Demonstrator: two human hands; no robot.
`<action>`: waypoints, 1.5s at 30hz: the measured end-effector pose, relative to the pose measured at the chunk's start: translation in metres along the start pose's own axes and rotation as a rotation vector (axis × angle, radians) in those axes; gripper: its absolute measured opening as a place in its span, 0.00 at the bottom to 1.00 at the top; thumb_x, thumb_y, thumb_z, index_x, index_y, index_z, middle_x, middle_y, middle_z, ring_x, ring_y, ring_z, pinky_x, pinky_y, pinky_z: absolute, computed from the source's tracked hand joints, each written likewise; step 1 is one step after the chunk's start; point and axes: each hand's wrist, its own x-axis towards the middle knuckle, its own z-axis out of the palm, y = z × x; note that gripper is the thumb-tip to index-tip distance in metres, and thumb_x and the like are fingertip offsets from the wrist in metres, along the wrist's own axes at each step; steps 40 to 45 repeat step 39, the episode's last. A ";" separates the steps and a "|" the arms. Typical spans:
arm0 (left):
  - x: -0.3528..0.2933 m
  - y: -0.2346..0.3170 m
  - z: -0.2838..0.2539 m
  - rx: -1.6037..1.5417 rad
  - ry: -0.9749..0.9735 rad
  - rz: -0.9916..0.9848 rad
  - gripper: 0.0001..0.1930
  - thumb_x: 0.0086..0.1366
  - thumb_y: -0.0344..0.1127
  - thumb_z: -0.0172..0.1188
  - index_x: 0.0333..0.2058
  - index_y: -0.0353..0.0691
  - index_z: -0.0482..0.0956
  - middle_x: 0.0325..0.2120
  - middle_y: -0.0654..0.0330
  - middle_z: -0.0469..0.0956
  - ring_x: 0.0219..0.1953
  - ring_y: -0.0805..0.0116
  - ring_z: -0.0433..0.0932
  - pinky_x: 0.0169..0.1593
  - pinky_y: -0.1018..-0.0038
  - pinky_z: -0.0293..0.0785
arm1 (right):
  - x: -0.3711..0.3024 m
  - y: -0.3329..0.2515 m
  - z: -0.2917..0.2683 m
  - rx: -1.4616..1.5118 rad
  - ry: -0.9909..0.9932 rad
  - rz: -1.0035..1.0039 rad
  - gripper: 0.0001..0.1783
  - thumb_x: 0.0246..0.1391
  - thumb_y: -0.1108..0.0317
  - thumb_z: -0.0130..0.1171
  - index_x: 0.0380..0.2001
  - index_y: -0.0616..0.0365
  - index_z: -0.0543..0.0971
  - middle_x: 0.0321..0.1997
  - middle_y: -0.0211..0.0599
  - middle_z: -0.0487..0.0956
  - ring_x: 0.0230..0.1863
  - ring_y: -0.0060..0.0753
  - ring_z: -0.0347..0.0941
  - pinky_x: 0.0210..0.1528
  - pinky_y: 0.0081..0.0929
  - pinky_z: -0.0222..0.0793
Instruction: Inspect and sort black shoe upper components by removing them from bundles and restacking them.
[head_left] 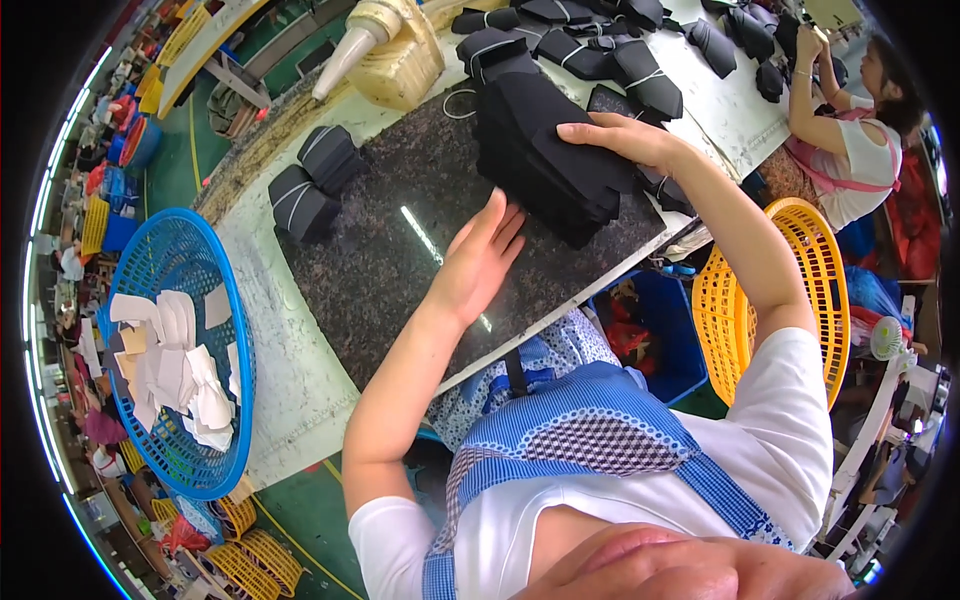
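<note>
A thick stack of black cut fabric pieces (545, 150) stands over the dark stone slab (390, 270) in front of me. My right hand (635, 142) is on its upper right side, the thumb laid across the black surface and the other fingers partly hidden over the far edge. My left hand (475, 265) is open beside the stack's near left side, fingers stretched out and nothing in them; whether the fingertips touch the stack I cannot tell. Two small tied black bundles (318, 180) lie at the slab's left edge. A thin white ring (460, 104) rests by the stack.
A blue basket (243, 400) with pale pieces stands left. A yellow basket (838, 300) and blue bin (655, 345) are at the right. Further tied black bundles (645, 80) lie along the far table. A machine head (375, 45) stands far left; a co-worker (850, 140) works far right.
</note>
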 end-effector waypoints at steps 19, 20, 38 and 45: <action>-0.034 0.047 -0.002 0.366 0.015 0.196 0.41 0.51 0.46 0.70 0.58 0.34 0.60 0.48 0.56 0.71 0.49 0.68 0.72 0.51 0.73 0.71 | -0.027 -0.018 0.130 0.350 0.105 -0.551 0.44 0.44 0.45 0.62 0.51 0.75 0.63 0.48 0.55 0.69 0.51 0.42 0.67 0.53 0.33 0.65; -0.041 0.048 -0.013 0.350 0.087 0.189 0.43 0.49 0.48 0.70 0.58 0.34 0.60 0.49 0.56 0.70 0.51 0.66 0.71 0.53 0.72 0.69 | -0.025 -0.024 0.140 0.306 0.132 -0.556 0.49 0.43 0.42 0.62 0.52 0.77 0.62 0.51 0.60 0.65 0.54 0.49 0.64 0.56 0.36 0.62; -0.108 0.013 -0.209 -0.350 0.264 1.041 0.43 0.53 0.57 0.61 0.63 0.45 0.57 0.64 0.56 0.55 0.67 0.54 0.50 0.69 0.57 0.42 | 0.128 -0.042 0.115 -0.564 0.574 -0.622 0.16 0.53 0.60 0.57 0.35 0.64 0.73 0.45 0.49 0.69 0.39 0.54 0.75 0.39 0.45 0.71; -0.113 0.017 -0.211 -0.339 0.269 1.047 0.43 0.53 0.57 0.61 0.63 0.45 0.57 0.64 0.56 0.55 0.67 0.54 0.50 0.69 0.57 0.42 | 0.133 -0.044 0.114 -0.591 0.584 -0.609 0.16 0.54 0.61 0.55 0.34 0.66 0.73 0.45 0.50 0.69 0.39 0.55 0.75 0.39 0.46 0.71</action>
